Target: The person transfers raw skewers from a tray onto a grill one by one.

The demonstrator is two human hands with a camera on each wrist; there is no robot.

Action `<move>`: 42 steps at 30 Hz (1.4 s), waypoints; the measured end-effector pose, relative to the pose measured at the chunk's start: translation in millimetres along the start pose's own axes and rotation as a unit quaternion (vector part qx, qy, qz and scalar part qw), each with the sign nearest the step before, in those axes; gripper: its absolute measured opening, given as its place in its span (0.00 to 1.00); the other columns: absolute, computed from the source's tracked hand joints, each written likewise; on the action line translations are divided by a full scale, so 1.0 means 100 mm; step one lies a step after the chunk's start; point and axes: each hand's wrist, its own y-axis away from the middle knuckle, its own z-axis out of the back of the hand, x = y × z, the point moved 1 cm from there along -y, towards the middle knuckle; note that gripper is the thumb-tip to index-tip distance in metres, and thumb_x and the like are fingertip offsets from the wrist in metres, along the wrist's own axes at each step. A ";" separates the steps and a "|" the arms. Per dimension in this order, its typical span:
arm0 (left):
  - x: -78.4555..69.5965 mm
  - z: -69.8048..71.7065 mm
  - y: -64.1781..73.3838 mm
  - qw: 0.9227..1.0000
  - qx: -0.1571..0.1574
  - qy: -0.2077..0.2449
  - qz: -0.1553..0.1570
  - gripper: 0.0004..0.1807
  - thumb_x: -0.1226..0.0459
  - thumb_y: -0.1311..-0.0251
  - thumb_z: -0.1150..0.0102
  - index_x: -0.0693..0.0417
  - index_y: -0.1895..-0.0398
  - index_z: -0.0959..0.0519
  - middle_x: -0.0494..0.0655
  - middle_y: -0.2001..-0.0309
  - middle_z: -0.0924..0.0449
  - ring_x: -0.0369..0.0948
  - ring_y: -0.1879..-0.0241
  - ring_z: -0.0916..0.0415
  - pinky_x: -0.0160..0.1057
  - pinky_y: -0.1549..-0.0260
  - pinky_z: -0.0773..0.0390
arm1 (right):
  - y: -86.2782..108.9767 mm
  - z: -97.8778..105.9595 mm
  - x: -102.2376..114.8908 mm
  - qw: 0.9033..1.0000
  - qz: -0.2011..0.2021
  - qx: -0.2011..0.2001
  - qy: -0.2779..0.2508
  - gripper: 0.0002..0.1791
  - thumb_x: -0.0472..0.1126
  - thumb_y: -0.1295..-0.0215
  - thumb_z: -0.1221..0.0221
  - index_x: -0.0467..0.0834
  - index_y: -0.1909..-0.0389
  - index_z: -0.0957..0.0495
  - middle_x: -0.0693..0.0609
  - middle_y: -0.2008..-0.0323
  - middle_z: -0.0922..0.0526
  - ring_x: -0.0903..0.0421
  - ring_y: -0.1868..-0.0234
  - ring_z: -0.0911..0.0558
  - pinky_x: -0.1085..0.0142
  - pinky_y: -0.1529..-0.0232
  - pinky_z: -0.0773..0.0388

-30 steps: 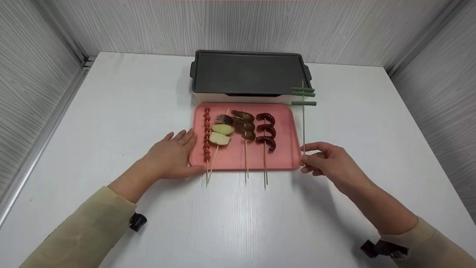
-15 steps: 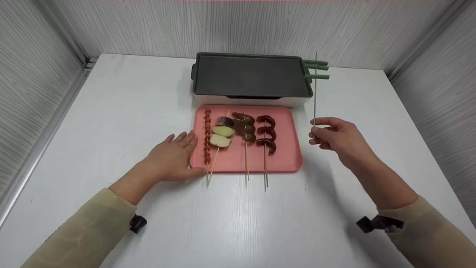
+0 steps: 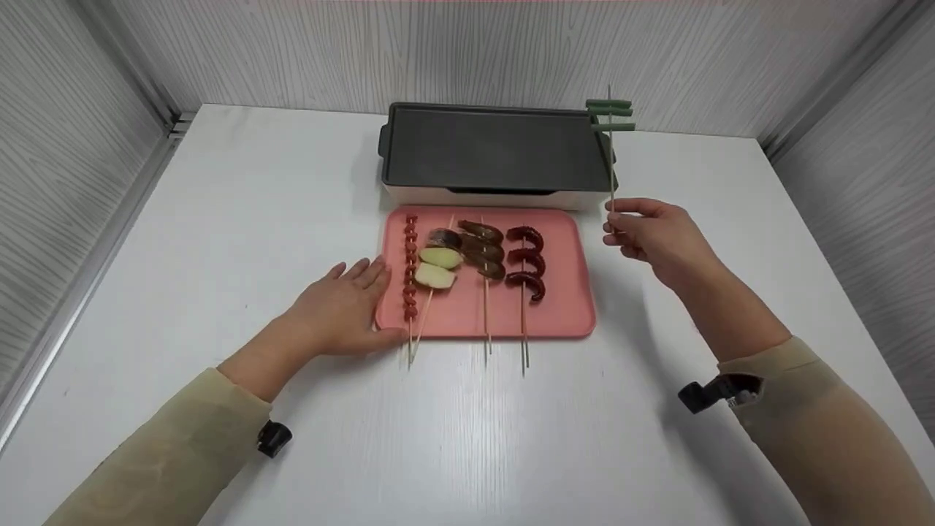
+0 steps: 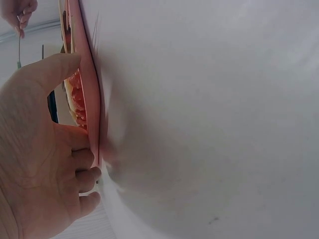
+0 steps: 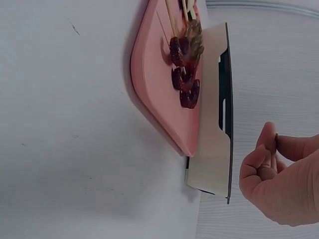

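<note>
Between thumb and fingers my right hand (image 3: 661, 237) pinches the lower end of a skewer of green bean pieces (image 3: 612, 127). The skewer is upright in the head view, its green pieces over the right end of the dark griddle (image 3: 497, 150). My left hand (image 3: 340, 310) lies with straight fingers against the left edge of a pink tray (image 3: 562, 314), thumb by the stick ends. On the tray lie a red skewer (image 3: 410, 270), a skewer of pale slices with one dark piece (image 3: 436, 275), a brown shrimp-like skewer (image 3: 483, 252) and a dark red tentacle skewer (image 3: 526, 263).
Behind the tray stands the griddle's pale base (image 5: 209, 109), close to the tray's far edge. The skewers' sticks stick out over the tray's front edge. White wood-grain panels (image 3: 511, 51) border the white table (image 3: 467, 438) at the back and both sides.
My right hand has moved up and away from the tray's right side, lifting the green skewer towards the griddle's far right corner. My left hand has stayed at the tray.
</note>
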 end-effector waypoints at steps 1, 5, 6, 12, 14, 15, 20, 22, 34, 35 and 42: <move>0.00 0.00 0.00 1.000 -0.002 0.000 -0.002 0.56 0.33 0.30 0.51 0.70 0.18 0.46 0.65 0.17 0.50 0.62 0.18 0.51 0.62 0.21 0.48 | -0.03 0.00 0.00 1.000 -0.004 -0.002 0.001 0.24 0.44 0.21 0.39 0.40 0.30 0.25 0.56 0.59 0.13 0.62 0.59 0.13 0.70 0.57 0.21; 0.00 0.00 0.00 1.000 -0.007 -0.001 -0.005 0.55 0.33 0.30 0.51 0.70 0.18 0.46 0.65 0.17 0.49 0.62 0.18 0.50 0.62 0.21 0.48 | -0.14 -0.01 0.01 1.000 -0.015 -0.009 0.004 0.24 0.44 0.21 0.40 0.40 0.29 0.26 0.56 0.59 0.14 0.63 0.59 0.13 0.69 0.56 0.20; 0.00 -0.01 0.00 1.000 -0.008 0.000 -0.005 0.55 0.33 0.30 0.51 0.69 0.18 0.46 0.65 0.17 0.49 0.62 0.18 0.50 0.62 0.21 0.48 | -0.16 -0.01 0.00 1.000 -0.018 -0.009 0.003 0.24 0.44 0.21 0.40 0.40 0.29 0.26 0.56 0.59 0.14 0.63 0.60 0.13 0.69 0.56 0.20; 0.00 -0.01 0.01 1.000 -0.009 0.004 -0.003 0.55 0.34 0.30 0.51 0.69 0.18 0.46 0.65 0.17 0.49 0.62 0.18 0.50 0.62 0.21 0.48 | -0.30 -0.02 -0.02 1.000 -0.029 -0.005 -0.005 0.25 0.45 0.20 0.41 0.40 0.29 0.26 0.54 0.56 0.15 0.64 0.60 0.14 0.68 0.54 0.20; 0.00 0.00 0.01 1.000 -0.008 0.004 -0.002 0.56 0.33 0.30 0.51 0.69 0.18 0.46 0.65 0.17 0.50 0.62 0.18 0.51 0.62 0.21 0.48 | -0.34 -0.03 -0.03 1.000 -0.030 -0.003 -0.008 0.25 0.45 0.19 0.42 0.39 0.28 0.27 0.54 0.55 0.15 0.64 0.60 0.14 0.68 0.53 0.20; 0.00 0.00 0.01 1.000 -0.008 0.004 -0.002 0.56 0.33 0.30 0.51 0.69 0.18 0.46 0.65 0.17 0.50 0.62 0.18 0.51 0.62 0.21 0.48 | -0.35 -0.03 -0.03 0.999 -0.030 -0.002 -0.011 0.26 0.45 0.19 0.42 0.39 0.27 0.28 0.54 0.55 0.15 0.64 0.60 0.14 0.67 0.53 0.20; 0.00 0.00 0.01 1.000 -0.008 0.004 0.000 0.56 0.33 0.30 0.50 0.69 0.18 0.46 0.65 0.17 0.49 0.62 0.18 0.50 0.62 0.21 0.48 | -0.44 -0.06 -0.04 0.999 -0.037 0.007 -0.029 0.28 0.45 0.19 0.42 0.37 0.26 0.30 0.55 0.57 0.17 0.64 0.61 0.15 0.67 0.52 0.21; 0.00 0.00 0.01 1.000 -0.008 0.005 0.001 0.56 0.33 0.30 0.50 0.69 0.18 0.46 0.65 0.17 0.49 0.62 0.18 0.51 0.62 0.21 0.48 | -0.47 -0.06 -0.04 0.999 -0.039 0.010 -0.035 0.28 0.44 0.19 0.43 0.36 0.25 0.31 0.55 0.57 0.17 0.64 0.61 0.15 0.66 0.52 0.21; 0.01 0.00 0.01 1.000 -0.009 0.010 -0.001 0.57 0.33 0.31 0.51 0.69 0.17 0.47 0.64 0.17 0.50 0.61 0.18 0.51 0.62 0.21 0.49 | -0.54 -0.07 -0.05 0.997 -0.046 0.019 -0.053 0.27 0.44 0.18 0.44 0.37 0.25 0.33 0.52 0.53 0.17 0.64 0.61 0.16 0.66 0.51 0.22; 0.01 0.00 0.01 1.000 -0.009 0.010 0.000 0.57 0.33 0.31 0.51 0.69 0.17 0.47 0.64 0.17 0.50 0.61 0.18 0.51 0.62 0.21 0.49 | -0.55 -0.08 -0.05 0.997 -0.046 0.021 -0.053 0.28 0.44 0.18 0.44 0.37 0.25 0.33 0.52 0.53 0.17 0.64 0.61 0.15 0.66 0.50 0.22; 0.01 -0.01 0.01 1.000 -0.011 0.008 0.001 0.57 0.32 0.31 0.51 0.69 0.17 0.46 0.65 0.17 0.49 0.61 0.18 0.51 0.62 0.21 0.49 | -0.55 -0.10 -0.05 0.997 -0.052 0.020 -0.053 0.29 0.45 0.18 0.43 0.38 0.23 0.34 0.51 0.52 0.18 0.63 0.60 0.15 0.65 0.48 0.22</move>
